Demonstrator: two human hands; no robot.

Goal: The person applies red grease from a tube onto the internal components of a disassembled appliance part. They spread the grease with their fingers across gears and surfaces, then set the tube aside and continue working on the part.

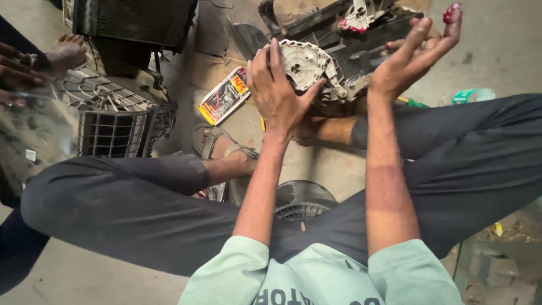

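I see the left hand [276,90] laid flat on the white round ribbed plastic cover [305,65] of a black plastic housing [350,45] on the floor, fingers spread apart. The right hand [415,53] hovers just right, fingers apart, one fingertip smeared with red grease [453,12].

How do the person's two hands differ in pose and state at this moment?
The left hand lies palm-down on the pale round plastic part; the right hand is raised above the black housing, holding nothing. The left hand's fingertips look clean; the right hand's fingertips carry red grease-like smears. Both are bare.
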